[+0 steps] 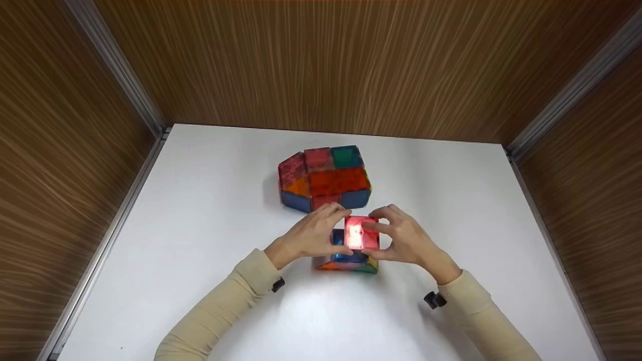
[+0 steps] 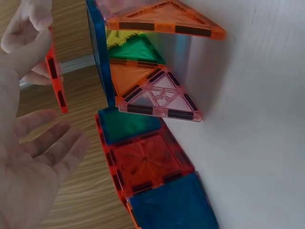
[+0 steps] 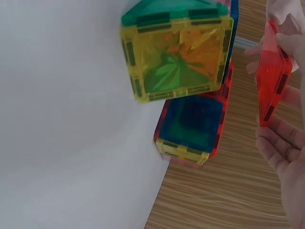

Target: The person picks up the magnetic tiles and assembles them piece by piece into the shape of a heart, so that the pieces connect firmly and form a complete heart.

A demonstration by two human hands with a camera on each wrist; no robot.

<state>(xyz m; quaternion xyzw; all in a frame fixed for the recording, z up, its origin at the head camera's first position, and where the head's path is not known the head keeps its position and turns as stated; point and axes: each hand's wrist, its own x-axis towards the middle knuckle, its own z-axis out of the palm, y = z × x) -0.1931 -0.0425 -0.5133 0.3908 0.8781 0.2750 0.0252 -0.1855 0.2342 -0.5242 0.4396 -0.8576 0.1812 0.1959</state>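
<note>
A translucent red square magnetic tile (image 1: 354,233) is held flat above a small tile structure. My left hand (image 1: 316,233) spans its left side, thumb at the near corner and forefinger at the far one; the other fingers are loosely bent. From the right, my right hand (image 1: 404,235) grips it between thumb and fingers. Underneath, the small structure has a blue top tile (image 1: 338,238), an orange triangle (image 2: 167,21), a pink triangle (image 2: 159,95) and a yellow square (image 3: 178,59) on its sides. The red tile appears apart from the blue top in both wrist views.
Behind my hands stands a larger closed structure (image 1: 336,183) of red, blue, green and orange tiles. Both structures are on a white table (image 1: 241,321), with wood-grain panels (image 1: 321,65) at the back and both sides.
</note>
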